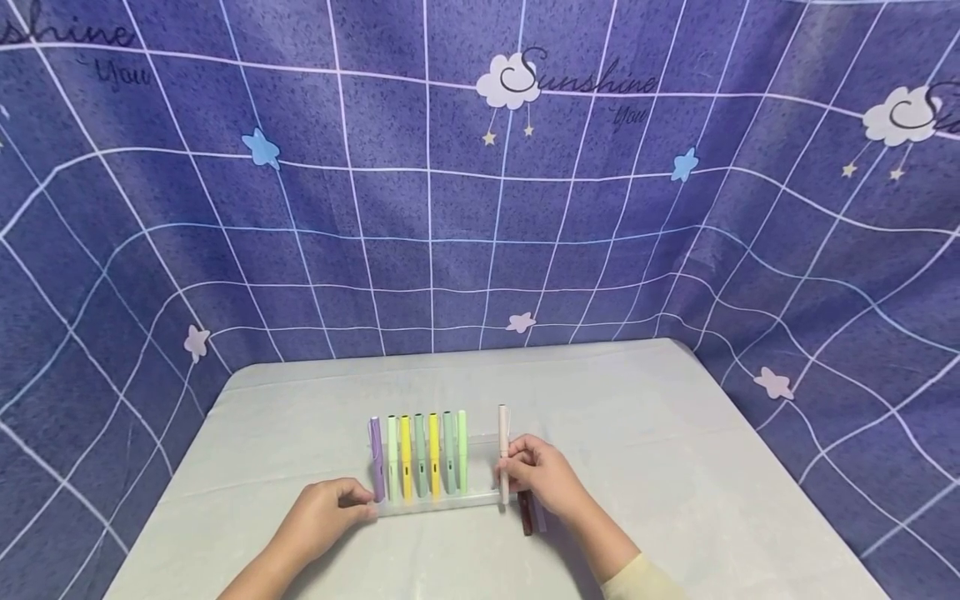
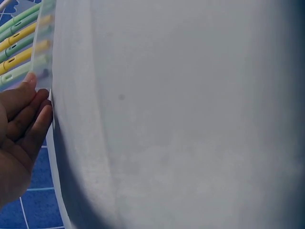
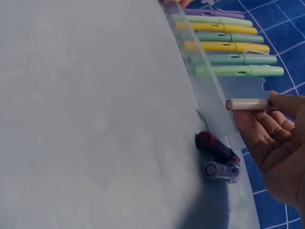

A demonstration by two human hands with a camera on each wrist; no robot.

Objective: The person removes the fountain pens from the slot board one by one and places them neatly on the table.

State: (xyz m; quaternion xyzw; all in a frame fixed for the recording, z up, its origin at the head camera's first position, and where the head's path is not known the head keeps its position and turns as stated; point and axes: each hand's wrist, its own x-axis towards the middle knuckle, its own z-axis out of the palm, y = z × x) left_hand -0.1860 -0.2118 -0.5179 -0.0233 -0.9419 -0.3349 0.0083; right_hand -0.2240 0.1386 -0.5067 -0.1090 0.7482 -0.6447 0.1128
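A clear pen rack [image 1: 442, 504] stands on the table with several pens upright in a row: a purple pen [image 1: 377, 460] at the left end, then light green, yellow and grey-green ones. My left hand [image 1: 324, 512] grips the rack's left end between thumb and fingers; the left wrist view shows the thumb [image 2: 29, 82] at the rack's corner. My right hand [image 1: 546, 475] pinches a pale pink pen [image 1: 503, 442] and holds it upright at the right part of the rack. In the right wrist view that pen's lower end [image 3: 238, 104] overlaps the rack.
A dark red pen [image 3: 215, 145] and a light purple pen [image 3: 220, 170] lie on the table by the rack's right end, below my right hand. A pale cloth covers the table [image 1: 420, 558]. Behind it hangs a blue patterned curtain [image 1: 465, 208].
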